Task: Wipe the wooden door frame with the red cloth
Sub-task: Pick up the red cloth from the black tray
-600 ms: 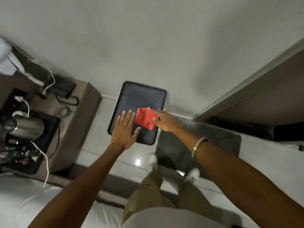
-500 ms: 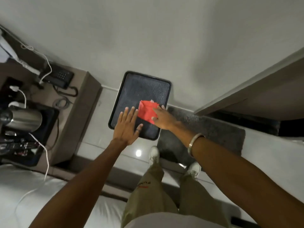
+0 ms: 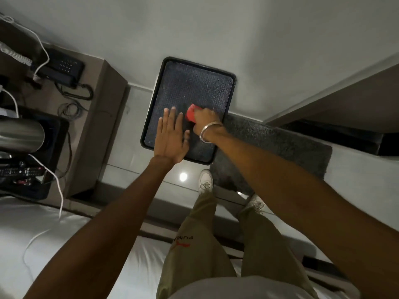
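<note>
Both hands reached out over a black tray leaning against the wall. The right hand was closed around the red cloth, bunched in front of the tray, while the left hand was spread flat, fingers extended, holding nothing.

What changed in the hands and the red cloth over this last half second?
The right hand curled further over the red cloth, so less cloth shows, and its wrist turned toward the camera. The left hand stayed open and flat beside it, over the black tray. Cloth still gripped.
</note>
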Demonstrator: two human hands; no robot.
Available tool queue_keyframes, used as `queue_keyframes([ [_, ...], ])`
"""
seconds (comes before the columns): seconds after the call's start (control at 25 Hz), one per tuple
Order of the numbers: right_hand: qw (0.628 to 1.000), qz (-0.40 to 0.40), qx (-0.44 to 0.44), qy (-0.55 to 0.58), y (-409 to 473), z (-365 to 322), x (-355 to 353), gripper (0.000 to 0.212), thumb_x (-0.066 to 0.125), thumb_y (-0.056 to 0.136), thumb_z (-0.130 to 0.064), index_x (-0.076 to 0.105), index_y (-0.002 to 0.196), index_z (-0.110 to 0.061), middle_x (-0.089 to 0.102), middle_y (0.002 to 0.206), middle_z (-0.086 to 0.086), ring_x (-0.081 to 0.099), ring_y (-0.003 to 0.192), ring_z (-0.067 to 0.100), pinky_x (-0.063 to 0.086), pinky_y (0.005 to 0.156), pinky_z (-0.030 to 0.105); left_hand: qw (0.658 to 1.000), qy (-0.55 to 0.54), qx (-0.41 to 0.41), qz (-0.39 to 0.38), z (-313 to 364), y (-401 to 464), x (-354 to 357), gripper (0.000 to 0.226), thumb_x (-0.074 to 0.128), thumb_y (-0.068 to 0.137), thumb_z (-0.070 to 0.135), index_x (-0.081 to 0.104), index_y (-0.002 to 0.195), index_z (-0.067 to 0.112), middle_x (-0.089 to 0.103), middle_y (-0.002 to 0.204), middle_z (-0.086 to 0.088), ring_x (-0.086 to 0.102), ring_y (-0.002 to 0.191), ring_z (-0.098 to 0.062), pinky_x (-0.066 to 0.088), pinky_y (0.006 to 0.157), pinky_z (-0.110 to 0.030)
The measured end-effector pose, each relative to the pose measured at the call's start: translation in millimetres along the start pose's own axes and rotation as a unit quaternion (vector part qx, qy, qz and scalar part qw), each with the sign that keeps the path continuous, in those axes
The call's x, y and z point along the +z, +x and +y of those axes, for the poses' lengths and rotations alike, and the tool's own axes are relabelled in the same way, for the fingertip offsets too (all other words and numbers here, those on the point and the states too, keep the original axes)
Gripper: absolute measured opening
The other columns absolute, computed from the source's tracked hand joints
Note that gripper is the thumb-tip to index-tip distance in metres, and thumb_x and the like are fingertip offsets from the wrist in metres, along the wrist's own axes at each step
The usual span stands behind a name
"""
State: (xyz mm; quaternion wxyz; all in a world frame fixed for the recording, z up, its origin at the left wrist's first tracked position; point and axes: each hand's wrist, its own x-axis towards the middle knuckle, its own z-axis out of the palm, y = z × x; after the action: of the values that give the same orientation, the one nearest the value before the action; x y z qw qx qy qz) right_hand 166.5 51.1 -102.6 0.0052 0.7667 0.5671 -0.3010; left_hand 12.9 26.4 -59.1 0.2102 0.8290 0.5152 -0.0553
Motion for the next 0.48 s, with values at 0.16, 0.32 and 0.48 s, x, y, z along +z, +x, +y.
queue_keyframes([
  [0.16, 0.835, -0.023, 0.256, 0.487, -42, 23, -100, 0.023, 0.053, 0.094, -0.001, 0.069, 0.11, -0.001, 0.067, 0.092, 0.012, 0.064, 0.083, 0.028, 0.05, 0.07, 0.033, 0.995, -0.018, 0.069, 0.07, 45, 15, -68, 0.06, 0.041, 0.107, 0.023, 0.027, 0.162, 0.003, 0.01, 0.174, -0.022, 0.0, 0.163, -0.038, 0.004, 0.134, -0.051],
  [0.32, 0.644, -0.03, 0.145, 0.751, -122, 60, -204, 0.028, 0.048, 0.099, -0.002, 0.064, 0.121, 0.0, 0.071, 0.11, 0.015, 0.067, 0.102, 0.032, 0.053, 0.104, 0.051, 0.975, -0.039, 0.157, 0.155, 110, 33, -137, 0.054, 0.042, 0.107, 0.021, 0.037, 0.158, 0.004, 0.02, 0.172, -0.022, 0.008, 0.162, -0.039, 0.008, 0.132, -0.051],
  [0.48, 0.653, 0.099, 0.045, 0.75, -196, 95, -300, 0.047, 0.056, 0.1, 0.004, 0.052, 0.146, 0.003, 0.06, 0.145, 0.025, 0.062, 0.122, 0.036, 0.046, 0.117, 0.056, 0.925, -0.045, 0.285, 0.248, 206, 43, -205, 0.053, 0.044, 0.107, 0.023, 0.039, 0.157, 0.006, 0.027, 0.171, -0.018, 0.012, 0.162, -0.036, 0.01, 0.132, -0.048],
])
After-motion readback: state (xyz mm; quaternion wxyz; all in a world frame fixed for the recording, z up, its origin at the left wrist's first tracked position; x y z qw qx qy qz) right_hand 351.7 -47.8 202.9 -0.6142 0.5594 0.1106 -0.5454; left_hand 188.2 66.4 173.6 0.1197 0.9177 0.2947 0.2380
